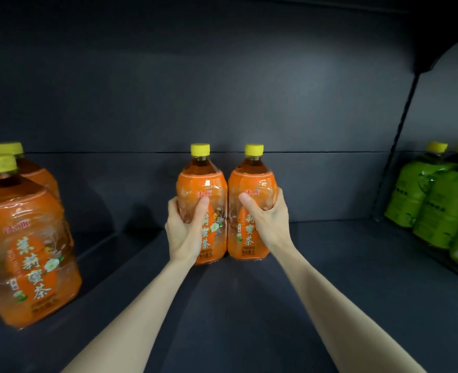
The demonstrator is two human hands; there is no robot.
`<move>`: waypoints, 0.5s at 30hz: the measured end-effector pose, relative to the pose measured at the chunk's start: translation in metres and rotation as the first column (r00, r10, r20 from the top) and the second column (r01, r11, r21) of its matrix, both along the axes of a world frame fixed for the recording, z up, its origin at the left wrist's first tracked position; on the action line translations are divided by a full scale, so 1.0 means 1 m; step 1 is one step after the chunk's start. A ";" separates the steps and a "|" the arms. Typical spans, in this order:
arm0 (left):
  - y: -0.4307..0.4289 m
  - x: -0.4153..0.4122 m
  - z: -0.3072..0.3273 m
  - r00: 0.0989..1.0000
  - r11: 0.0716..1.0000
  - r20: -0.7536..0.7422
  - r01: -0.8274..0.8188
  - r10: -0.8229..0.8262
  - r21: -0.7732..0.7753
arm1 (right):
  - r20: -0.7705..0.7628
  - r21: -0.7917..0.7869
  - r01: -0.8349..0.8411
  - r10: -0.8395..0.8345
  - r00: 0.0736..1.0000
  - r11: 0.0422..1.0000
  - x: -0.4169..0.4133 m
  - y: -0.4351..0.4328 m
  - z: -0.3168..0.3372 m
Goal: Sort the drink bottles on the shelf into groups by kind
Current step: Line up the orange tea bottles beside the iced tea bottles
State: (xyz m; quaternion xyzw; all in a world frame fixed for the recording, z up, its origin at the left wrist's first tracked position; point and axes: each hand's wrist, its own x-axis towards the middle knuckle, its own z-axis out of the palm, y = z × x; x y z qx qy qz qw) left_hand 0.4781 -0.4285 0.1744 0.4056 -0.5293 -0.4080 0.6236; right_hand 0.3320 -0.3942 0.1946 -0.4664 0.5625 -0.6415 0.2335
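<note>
Four orange bottles with yellow caps and at least three green bottles (421,195) stood on the dark shelf (330,265). The left pair (26,238) stood far from the green ones at the right. In the middle, the left hand (185,230) curled its fingers round the left middle bottle (209,181), and the right hand (269,222) curled round the right middle bottle (252,179) touching it.

I see left hand (185,230) gripping left centre bottle (199,181), right hand (269,222) gripping right centre bottle (250,179). Both orange, upright, touching, mid dark shelf (249,305). Two spare orange bottles (26,238) far left, green bottles (437,203) far right.
</note>
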 end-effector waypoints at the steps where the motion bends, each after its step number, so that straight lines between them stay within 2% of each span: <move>1: 0.002 0.000 0.000 1.000 1.000 -0.001 0.000 0.000 -0.004 | 0.003 0.002 0.010 -0.010 1.000 1.000 0.000 0.003 0.001; 6: 0.022 -0.007 0.014 0.998 0.998 -0.011 0.056 -0.056 -0.003 | 0.024 0.005 0.074 -0.074 0.997 0.997 -0.008 0.033 0.008; 15: 0.108 -0.059 0.050 0.973 0.965 0.015 0.232 -0.232 -0.124 | 0.058 -0.102 0.186 -0.181 0.982 0.977 -0.063 0.139 0.032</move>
